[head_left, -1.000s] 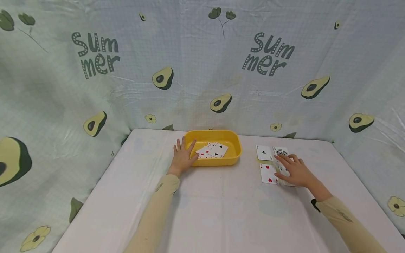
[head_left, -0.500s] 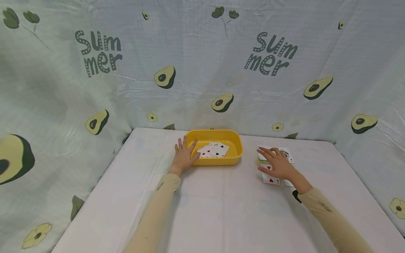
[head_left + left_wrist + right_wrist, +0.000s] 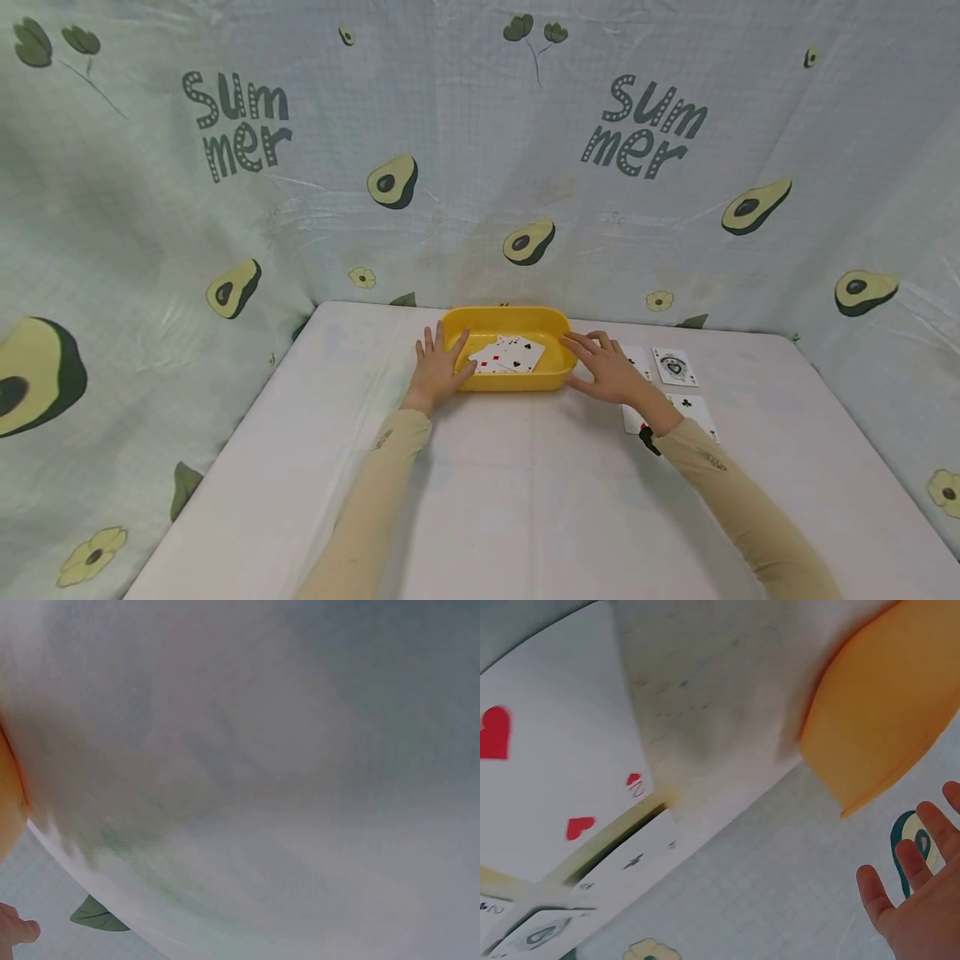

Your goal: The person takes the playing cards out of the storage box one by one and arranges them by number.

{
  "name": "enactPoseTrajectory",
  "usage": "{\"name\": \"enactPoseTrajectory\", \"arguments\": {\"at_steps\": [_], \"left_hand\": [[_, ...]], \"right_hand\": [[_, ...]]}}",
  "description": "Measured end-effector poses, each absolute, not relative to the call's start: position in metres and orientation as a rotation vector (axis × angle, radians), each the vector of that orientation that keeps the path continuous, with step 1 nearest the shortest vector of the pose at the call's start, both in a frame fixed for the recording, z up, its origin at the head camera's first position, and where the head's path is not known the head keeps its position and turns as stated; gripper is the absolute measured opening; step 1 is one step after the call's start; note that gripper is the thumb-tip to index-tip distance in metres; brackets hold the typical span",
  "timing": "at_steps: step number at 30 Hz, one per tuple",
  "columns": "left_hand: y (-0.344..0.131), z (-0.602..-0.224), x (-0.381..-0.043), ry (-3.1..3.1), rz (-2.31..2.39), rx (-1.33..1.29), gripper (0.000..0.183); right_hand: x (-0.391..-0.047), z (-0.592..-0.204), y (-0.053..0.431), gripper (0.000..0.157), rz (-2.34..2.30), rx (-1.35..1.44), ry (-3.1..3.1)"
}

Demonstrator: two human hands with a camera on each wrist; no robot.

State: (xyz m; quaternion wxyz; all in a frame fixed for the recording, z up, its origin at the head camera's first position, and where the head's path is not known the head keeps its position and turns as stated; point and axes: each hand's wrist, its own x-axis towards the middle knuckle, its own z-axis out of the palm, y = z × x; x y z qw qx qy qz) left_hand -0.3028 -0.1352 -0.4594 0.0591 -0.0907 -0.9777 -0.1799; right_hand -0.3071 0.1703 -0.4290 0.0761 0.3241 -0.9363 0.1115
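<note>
Flanking the tray: two bare hands are facing each other across a yellow tray (image 3: 517, 383), one at each end.
Left hand: the left hand (image 3: 432, 375) is lying at the tray's left end, its fingers spreading wide and its thumb pointing over the front rim.
Right hand: the right hand (image 3: 609, 375) is hovering by the tray's right end, its fingers extending toward the rim with the thumb standing apart; whether the fingertips are touching it, one cannot tell.
Cards in tray: several playing cards (image 3: 517, 357) are lying face up and overlapping inside, toward the left and middle, red diamonds and black pips showing.
Cards on table: four more are forming two rows on the table (image 3: 465, 483), to the right of the tray. A back club card (image 3: 637, 360) is peeping out behind the right hand; an ornate-emblem card (image 3: 675, 367) is lying to its right. In front, a two of hearts (image 3: 562, 742) is sitting mostly beneath the right forearm in the head view, and another club card (image 3: 693, 412) is lying beside it, partly covered.
Sleeves and band: beige sleeves (image 3: 363, 508) are covering both arms, and a dark band (image 3: 649, 440) is showing at the right wrist.
Backdrop: a pale cloth (image 3: 480, 108) is hanging behind, bearing avocados, flowers and "summer" lettering.
</note>
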Motion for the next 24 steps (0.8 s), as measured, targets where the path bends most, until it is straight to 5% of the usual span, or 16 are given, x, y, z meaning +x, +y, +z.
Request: {"name": "enactPoseTrajectory", "arguments": {"at_steps": [24], "left_hand": [[-0.138, -0.462, -0.305, -2.944, -0.559, -0.305, 0.059]], "right_hand": [[-0.346, -0.438, 0.1, 0.063, 0.458, 0.861, -2.927]]}}
